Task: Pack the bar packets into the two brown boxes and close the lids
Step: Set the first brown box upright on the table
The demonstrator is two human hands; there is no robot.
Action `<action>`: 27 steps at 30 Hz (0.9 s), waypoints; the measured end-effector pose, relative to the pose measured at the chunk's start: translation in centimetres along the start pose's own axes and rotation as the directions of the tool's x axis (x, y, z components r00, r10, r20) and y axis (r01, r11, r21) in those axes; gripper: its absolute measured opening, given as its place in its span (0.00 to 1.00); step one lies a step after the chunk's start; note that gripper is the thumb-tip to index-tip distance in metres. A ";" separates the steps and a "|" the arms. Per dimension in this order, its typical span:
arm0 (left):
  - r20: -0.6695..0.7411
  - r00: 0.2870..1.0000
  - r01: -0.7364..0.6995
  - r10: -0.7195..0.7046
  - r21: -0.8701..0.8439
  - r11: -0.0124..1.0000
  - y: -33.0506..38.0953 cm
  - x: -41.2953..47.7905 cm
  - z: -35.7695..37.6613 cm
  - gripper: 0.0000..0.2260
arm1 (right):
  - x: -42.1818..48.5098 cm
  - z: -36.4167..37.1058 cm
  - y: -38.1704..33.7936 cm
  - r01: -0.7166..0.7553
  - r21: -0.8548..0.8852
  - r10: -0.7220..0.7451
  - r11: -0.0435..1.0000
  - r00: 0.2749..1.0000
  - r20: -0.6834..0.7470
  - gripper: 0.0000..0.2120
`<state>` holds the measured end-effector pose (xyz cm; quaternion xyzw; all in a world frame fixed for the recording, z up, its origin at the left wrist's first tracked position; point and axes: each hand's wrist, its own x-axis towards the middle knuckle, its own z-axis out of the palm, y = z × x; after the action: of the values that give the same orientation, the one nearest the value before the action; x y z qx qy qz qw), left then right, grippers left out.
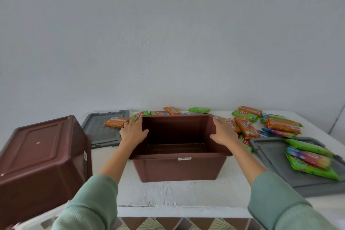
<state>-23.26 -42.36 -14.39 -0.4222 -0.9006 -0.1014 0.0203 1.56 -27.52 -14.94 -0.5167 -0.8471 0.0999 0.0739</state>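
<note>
An empty brown box (pixel 179 168) stands upright on the white table, mouth up. My left hand (pixel 133 130) grips its left rim, thumb inside the wall. My right hand (pixel 223 132) grips the right rim the same way. A second brown box (pixel 41 158) lies upside down at the left, its base facing up and tilted. Several orange, green and blue bar packets (pixel 246 127) lie scattered behind and to the right of the upright box. One grey lid (pixel 100 130) lies at the back left with an orange packet (pixel 116 121) on its corner.
A second grey lid (pixel 276 162) lies at the right with three packets (pixel 309 158) on it. The table's front edge (pixel 179 209) runs just below the box. A plain wall stands behind the table. Patterned floor tiles show under the edge.
</note>
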 end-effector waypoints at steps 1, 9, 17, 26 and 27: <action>0.032 0.999 0.009 -0.009 0.016 1.000 0.2 -0.4 0.1 0.31 | -0.2 0.1 0.0 0.000 -0.011 0.000 1.000 1.000 0.021 0.35; 0.164 0.985 -0.045 0.046 -0.012 0.999 -0.8 -0.7 -0.1 0.36 | -0.1 0.0 0.4 -0.004 0.054 0.001 0.999 0.999 0.049 0.38; 0.122 0.992 -0.037 0.041 -0.036 0.999 -0.8 -0.5 0.3 0.37 | 0.0 0.2 1.0 0.010 0.287 -0.004 0.958 1.000 -0.021 0.39; 0.119 0.992 -0.027 0.032 -0.044 0.999 -0.8 -0.7 0.1 0.36 | -0.2 0.4 1.2 0.039 0.336 -0.004 0.941 0.995 -0.103 0.34; 0.128 0.992 -0.011 0.016 -0.038 0.999 -0.6 -0.8 -0.1 0.35 | -0.2 0.4 1.2 0.039 0.348 -0.006 0.937 0.995 -0.096 0.33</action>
<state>-23.21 -43.36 -14.48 -0.4342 -0.8951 -0.0905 -0.0449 2.57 -27.16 -15.58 -0.4898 -0.8174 0.2236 0.2049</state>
